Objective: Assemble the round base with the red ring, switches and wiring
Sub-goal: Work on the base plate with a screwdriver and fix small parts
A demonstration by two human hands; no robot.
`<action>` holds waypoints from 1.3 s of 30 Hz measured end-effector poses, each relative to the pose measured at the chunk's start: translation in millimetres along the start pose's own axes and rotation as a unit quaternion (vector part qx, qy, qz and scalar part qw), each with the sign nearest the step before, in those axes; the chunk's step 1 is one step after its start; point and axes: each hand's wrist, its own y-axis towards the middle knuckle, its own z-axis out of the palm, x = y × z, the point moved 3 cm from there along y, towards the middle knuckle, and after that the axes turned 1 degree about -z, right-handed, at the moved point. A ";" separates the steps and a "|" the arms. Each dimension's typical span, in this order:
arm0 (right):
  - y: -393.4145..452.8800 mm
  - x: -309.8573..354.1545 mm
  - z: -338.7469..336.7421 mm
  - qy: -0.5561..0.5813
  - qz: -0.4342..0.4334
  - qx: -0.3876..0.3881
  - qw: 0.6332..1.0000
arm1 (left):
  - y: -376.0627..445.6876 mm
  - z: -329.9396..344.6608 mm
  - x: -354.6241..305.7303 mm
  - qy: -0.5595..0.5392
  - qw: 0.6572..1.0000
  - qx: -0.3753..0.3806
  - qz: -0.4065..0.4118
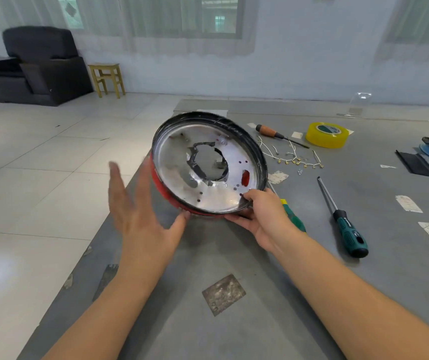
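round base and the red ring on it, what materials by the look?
Round base: likely sheet metal, bright bare finish; it shows mirror-like glare and punched holes. Red ring: glossy red, painted metal or plastic; cannot tell which. The right hand grips the rim.

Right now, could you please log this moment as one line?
right hand: grips tilted round metal base rim | left hand: open beside red ring | white wiring: on table
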 end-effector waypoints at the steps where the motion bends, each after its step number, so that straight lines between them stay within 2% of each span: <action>1: -0.6 -1.2 1.6 0.026 -0.006 0.000 1.000 | -1.6 4.5 1.7 -0.095 0.993 0.020 -0.075; 2: -1.5 -2.2 4.2 0.052 -0.011 0.002 0.999 | -3.5 10.3 2.1 -0.199 0.965 0.044 -0.161; 4: -4.1 -4.8 10.8 0.091 -0.022 0.014 0.996 | -7.5 27.3 -2.2 -0.379 0.865 0.106 -0.312; 5: -6.2 -6.8 14.7 0.102 -0.030 0.021 0.994 | -8.9 36.9 -5.9 -0.433 0.818 0.145 -0.351; 6: -9.0 -9.2 19.4 0.109 -0.038 0.029 0.993 | -8.2 46.4 -10.1 -0.468 0.785 0.178 -0.365; 8: -15.4 -15.2 29.1 0.112 -0.056 0.044 0.991 | -3.6 62.3 -16.8 -0.509 0.756 0.199 -0.361; 12: -21.1 -31.1 42.0 0.113 -0.069 0.077 0.988 | 13.3 77.2 -13.4 -0.548 0.735 0.088 -0.391; 14: -19.1 -33.9 42.4 0.076 -0.056 0.088 0.992 | 21.2 77.8 -5.9 -0.549 0.732 0.037 -0.402; 16: -12.3 -28.5 37.1 0.027 -0.038 0.078 0.996 | 27.9 75.6 4.1 -0.556 0.724 0.016 -0.409; 18: -4.1 -19.0 28.2 -0.025 -0.012 0.056 0.998 | 32.6 72.4 13.8 -0.562 0.711 0.013 -0.422; 21: 3.5 -11.2 22.4 -0.090 0.007 0.063 0.994 | 35.1 68.2 20.8 -0.563 0.705 0.015 -0.431; 28: 7.4 -12.2 26.8 -0.006 0.019 0.110 0.994 | 38.3 72.7 17.3 -0.578 0.696 0.019 -0.426; 32: 10.4 -15.5 25.2 0.027 0.000 0.089 0.996 | 32.7 79.2 13.0 -0.604 0.685 0.029 -0.407; 35: 11.7 -20.0 29.2 0.030 -0.026 0.095 0.995 | 27.0 87.5 8.3 -0.606 0.674 0.051 -0.419; 39: 13.1 -27.5 33.1 0.007 -0.066 0.094 0.993 | 21.9 94.0 6.9 -0.576 0.678 0.053 -0.454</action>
